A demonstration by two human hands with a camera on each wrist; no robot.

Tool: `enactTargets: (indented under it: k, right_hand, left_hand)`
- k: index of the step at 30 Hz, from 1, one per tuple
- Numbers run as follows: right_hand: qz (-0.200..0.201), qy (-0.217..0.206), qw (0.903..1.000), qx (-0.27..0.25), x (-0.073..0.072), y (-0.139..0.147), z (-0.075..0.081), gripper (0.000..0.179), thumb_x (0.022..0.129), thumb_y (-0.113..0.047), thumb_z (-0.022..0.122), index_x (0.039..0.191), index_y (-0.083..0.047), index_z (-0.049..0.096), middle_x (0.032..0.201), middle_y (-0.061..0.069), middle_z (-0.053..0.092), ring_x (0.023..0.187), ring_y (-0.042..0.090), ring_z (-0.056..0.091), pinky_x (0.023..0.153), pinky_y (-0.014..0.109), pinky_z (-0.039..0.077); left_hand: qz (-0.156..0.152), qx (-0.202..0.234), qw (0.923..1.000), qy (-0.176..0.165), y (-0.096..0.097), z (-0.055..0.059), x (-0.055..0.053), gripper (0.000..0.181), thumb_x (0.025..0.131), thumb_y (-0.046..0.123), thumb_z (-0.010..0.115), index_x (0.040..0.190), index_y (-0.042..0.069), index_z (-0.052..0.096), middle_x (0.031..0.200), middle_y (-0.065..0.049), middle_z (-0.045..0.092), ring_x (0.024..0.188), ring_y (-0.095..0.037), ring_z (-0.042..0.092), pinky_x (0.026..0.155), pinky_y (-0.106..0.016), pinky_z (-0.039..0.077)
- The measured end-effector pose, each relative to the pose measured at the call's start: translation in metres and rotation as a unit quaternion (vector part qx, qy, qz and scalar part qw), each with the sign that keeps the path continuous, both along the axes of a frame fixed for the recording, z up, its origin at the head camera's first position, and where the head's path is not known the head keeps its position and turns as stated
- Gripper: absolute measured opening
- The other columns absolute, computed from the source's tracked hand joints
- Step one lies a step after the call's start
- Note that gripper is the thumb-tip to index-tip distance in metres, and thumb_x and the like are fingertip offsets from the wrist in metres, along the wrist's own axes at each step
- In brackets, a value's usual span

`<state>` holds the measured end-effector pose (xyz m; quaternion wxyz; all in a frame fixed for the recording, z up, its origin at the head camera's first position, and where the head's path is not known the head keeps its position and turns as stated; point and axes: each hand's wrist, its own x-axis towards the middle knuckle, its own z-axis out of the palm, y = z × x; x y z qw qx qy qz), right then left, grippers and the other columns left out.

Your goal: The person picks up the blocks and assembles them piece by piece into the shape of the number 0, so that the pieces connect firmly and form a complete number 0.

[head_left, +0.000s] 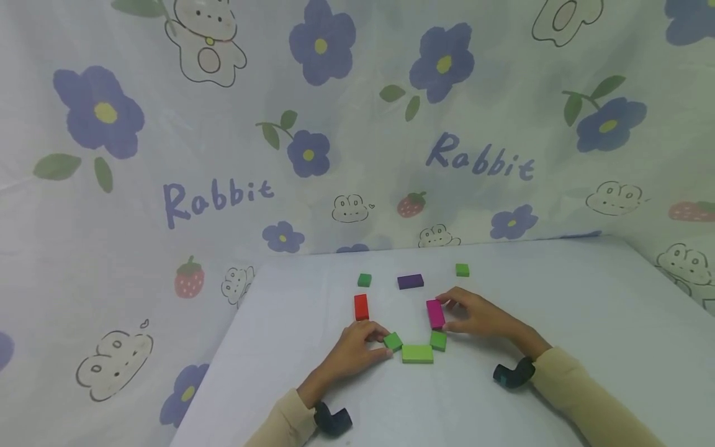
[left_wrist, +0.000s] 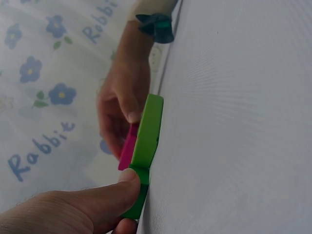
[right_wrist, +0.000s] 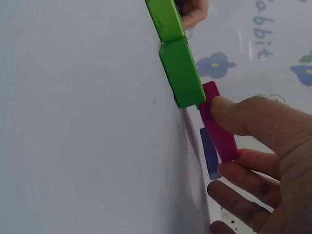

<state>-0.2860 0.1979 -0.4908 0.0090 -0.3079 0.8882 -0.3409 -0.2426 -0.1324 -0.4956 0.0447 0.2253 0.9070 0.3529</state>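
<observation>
Two hands reach over the white tabletop: the left hand pinches a green block, the right hand grips a magenta block, both nearer the left edge. A lime block touches the green one; a purple block lies near the far edge.

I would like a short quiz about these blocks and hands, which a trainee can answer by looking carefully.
1. Which colour is the block in the right hand?
A) red
B) magenta
C) purple

2. True or false: in the head view, the red block and the purple block are apart.

3. Fill in: the left hand pinches a small ___ block.

Key:
1. B, the magenta block.
2. True.
3. Green: it is the green block.
</observation>
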Motion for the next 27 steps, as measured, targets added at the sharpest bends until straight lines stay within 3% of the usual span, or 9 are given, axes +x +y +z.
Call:
enactTargets:
  k: [17,27]
  right_hand:
    - [0.002,0.018,0.9996,0.022,0.0006,-0.0012,-0.0079,0.057,0.086,-0.033,0.078,0.133,-0.008,0.058,0.122,0.000,0.063,0.112,0.019,0.057,0.100,0.044,0.050]
    - [0.006,-0.025,0.9993,0.026,-0.0020,0.0026,-0.0053,0.061,0.086,-0.035,0.078,0.138,-0.010,0.057,0.130,0.001,0.061,0.125,0.025,0.054,0.108,0.051,0.045]
  left_hand:
    - [0.001,0.000,1.0000,-0.001,0.0011,0.0013,0.0020,0.029,0.086,0.033,0.077,0.112,0.024,0.068,0.099,0.012,0.063,0.101,-0.010,0.055,0.096,-0.044,0.038]
    - [0.004,-0.005,1.0000,0.005,0.0013,0.0010,0.0015,0.030,0.085,0.032,0.077,0.112,0.023,0.068,0.099,0.012,0.063,0.100,-0.008,0.055,0.096,-0.042,0.038]
